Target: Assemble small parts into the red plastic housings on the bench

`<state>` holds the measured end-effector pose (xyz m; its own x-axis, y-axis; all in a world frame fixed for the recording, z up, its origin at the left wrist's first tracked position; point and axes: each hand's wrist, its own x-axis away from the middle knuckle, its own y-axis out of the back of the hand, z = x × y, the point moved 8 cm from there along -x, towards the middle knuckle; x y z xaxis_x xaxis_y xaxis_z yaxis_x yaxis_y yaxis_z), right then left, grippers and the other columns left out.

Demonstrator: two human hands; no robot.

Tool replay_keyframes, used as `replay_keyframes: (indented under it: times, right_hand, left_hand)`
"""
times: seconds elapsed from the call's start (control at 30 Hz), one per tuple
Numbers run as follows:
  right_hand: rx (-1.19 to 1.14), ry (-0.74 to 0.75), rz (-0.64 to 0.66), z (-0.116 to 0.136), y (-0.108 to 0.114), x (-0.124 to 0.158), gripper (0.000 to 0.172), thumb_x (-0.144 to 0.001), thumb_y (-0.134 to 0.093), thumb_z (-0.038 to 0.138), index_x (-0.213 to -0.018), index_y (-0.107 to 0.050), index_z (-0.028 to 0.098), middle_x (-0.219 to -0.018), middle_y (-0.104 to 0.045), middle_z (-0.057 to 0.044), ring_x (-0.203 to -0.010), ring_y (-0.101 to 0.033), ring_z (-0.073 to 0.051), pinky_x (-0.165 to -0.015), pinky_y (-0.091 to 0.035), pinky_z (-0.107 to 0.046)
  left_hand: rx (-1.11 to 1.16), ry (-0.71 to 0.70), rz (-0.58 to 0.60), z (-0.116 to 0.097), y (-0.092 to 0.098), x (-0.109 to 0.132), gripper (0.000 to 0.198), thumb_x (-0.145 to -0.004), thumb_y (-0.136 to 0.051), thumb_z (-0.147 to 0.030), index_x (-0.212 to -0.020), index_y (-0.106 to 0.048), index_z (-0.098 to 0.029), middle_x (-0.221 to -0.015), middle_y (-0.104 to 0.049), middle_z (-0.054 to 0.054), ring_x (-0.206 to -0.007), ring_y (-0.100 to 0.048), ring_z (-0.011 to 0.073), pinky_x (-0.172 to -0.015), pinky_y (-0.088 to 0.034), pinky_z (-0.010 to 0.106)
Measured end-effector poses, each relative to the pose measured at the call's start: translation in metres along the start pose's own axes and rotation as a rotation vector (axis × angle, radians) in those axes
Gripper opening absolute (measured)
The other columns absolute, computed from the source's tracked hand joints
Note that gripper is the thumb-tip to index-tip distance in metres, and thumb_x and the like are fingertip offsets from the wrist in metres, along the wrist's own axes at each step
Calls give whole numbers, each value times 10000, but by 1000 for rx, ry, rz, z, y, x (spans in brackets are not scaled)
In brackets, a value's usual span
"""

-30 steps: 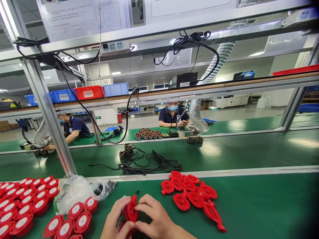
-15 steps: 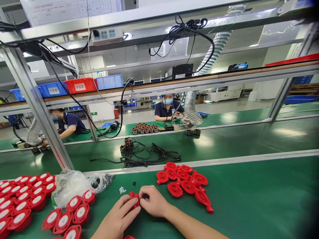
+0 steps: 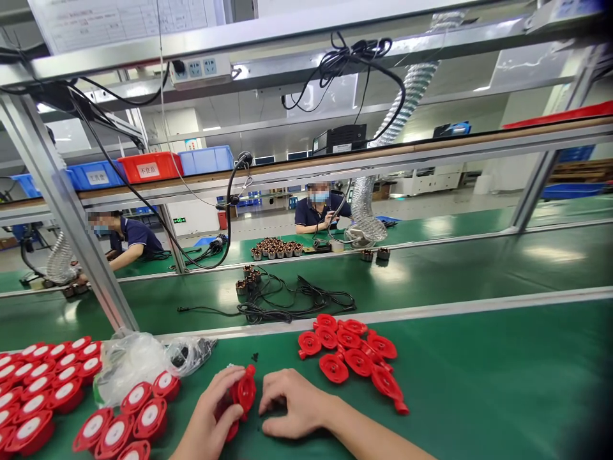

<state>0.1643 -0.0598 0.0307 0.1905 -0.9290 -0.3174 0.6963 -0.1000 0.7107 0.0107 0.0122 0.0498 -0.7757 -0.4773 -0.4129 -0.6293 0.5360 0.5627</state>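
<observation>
My left hand (image 3: 211, 412) is closed around a red plastic part (image 3: 244, 391), holding it on edge above the green bench mat (image 3: 479, 377). My right hand (image 3: 292, 402) rests on the mat just right of that part, fingers curled and pinched at the tips; whether anything small is between them I cannot make out. A loose heap of red plastic covers (image 3: 352, 354) lies right of my hands. Red parts with white round centres (image 3: 119, 425) stand in rows at the lower left.
A crumpled clear plastic bag (image 3: 138, 358) lies behind the white-centred parts. Black cables (image 3: 292, 303) and small copper-wound motors (image 3: 246, 281) sit on the conveyor belt beyond. Two other people work at the far side. A slanted aluminium post (image 3: 71, 217) rises at left.
My hands have come apart: the left keeps the red part, turned on edge, and the right has dropped to the mat beside it. The camera has shifted slightly.
</observation>
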Motion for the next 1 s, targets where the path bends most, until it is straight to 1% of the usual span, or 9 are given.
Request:
replay_keyframes:
  times: [0.1,0.2,0.27,0.33,0.47,0.57,0.73,0.9,1.0]
  right_hand:
    - [62,17,39,4,-6,0,232,-732,-867,349,-950,-827,283,-839,-703,33,-686,-617,-117,-629,-404,-212]
    - [96,25,35,9,-9,-1,129,-779,-829,285,-907,-830,281,-824,-698,36,-703,-628,-114,-634,-399,-207]
    - [81,41,9,12,-9,-1,163,-756,-826,229,-912,-822,274,-806,-693,39,-702,-630,-119,-633,-404,-201]
    - [50,62,-29,14,-7,0,197,-731,-830,200,-911,-813,277,-800,-691,42,-700,-629,-126,-639,-411,-199]
    - [-37,101,-59,19,-7,1,133,-727,-771,148,-805,-779,256,-782,-682,41,-687,-614,-126,-644,-411,-199]
    - [-112,93,-142,22,0,-1,84,-748,-676,137,-763,-713,211,-701,-615,34,-607,-543,-114,-592,-385,-202]
    - [-159,36,-444,19,19,3,118,-910,-560,234,-837,-642,191,-749,-584,0,-585,-479,-116,-555,-371,-223]
    - [-37,180,-451,30,14,4,154,-909,-536,189,-936,-687,208,-782,-652,-17,-619,-562,-133,-575,-398,-232]
    - [171,267,-363,41,10,5,279,-903,-504,167,-1088,-698,243,-869,-676,-33,-660,-591,-149,-586,-390,-251]
  left_hand:
    - [-64,-82,12,-5,3,-2,434,-974,-568,-200,-1387,-605,-326,-1449,-590,102,-1355,-545,290,-1146,-483,477]
    - [-197,-242,64,-21,1,-3,446,-997,-511,-161,-1397,-605,-335,-1456,-589,103,-1329,-556,283,-1119,-515,474]
    - [-206,-277,76,-26,0,-2,449,-1006,-497,-162,-1408,-596,-336,-1456,-591,104,-1324,-557,285,-1108,-525,482]
    - [-104,-207,49,-23,0,-2,422,-1003,-543,-217,-1407,-597,-328,-1439,-606,105,-1328,-560,292,-1126,-507,496]
    - [296,62,-56,-1,2,-2,440,-954,-669,-392,-1375,-625,-272,-1443,-600,128,-1310,-593,328,-1101,-528,473]
    - [476,144,-102,6,1,-3,486,-913,-727,-432,-1345,-644,-225,-1420,-617,149,-1302,-598,347,-1076,-550,456]
    - [508,151,-118,12,0,-4,492,-903,-744,-437,-1340,-642,-237,-1443,-596,143,-1283,-612,345,-1065,-556,447]
    - [468,171,-83,15,-4,0,519,-907,-737,-459,-1357,-634,-222,-1478,-561,157,-1363,-536,357,-1116,-511,463]
    - [464,174,-72,16,-4,2,513,-924,-716,-458,-1373,-623,-230,-1498,-542,151,-1355,-548,346,-1135,-493,470]
